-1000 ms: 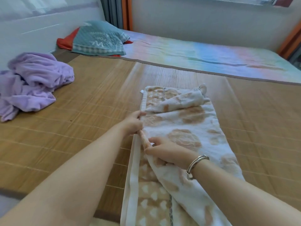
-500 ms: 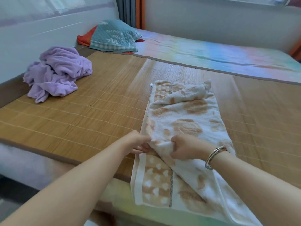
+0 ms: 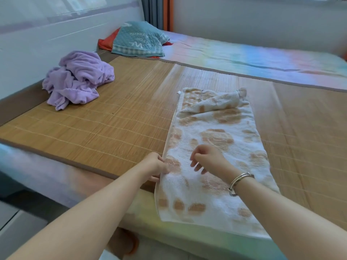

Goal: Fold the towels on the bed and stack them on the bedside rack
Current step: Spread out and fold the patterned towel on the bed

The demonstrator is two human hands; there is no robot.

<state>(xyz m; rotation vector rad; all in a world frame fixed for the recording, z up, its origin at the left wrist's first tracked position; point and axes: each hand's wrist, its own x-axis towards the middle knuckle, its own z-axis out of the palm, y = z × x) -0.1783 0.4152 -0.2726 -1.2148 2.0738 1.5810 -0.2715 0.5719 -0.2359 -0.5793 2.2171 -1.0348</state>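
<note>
A white towel with tan bear prints [image 3: 212,147] lies lengthwise on the bamboo mat [image 3: 112,124], folded in half along its length, its near end hanging over the bed's edge. Its far end is rumpled, with one corner turned back. My left hand [image 3: 155,167] pinches the towel's left edge near the bed's edge. Just above the towel hovers my right hand [image 3: 205,159], fingers loosely spread and holding nothing. A crumpled purple towel [image 3: 78,78] sits on the mat at the far left. The bedside rack is out of view.
A teal quilted pillow [image 3: 138,39] lies over something red at the head of the bed. A pastel sheet [image 3: 253,59] covers the bed's far side. The white headboard [image 3: 47,30] stands at the left. Floor shows below the bed's near edge.
My right hand has let go of the towel's upper layer, which now lies flat over the lower one. My left hand has stayed on the left edge. The view has pulled back.
</note>
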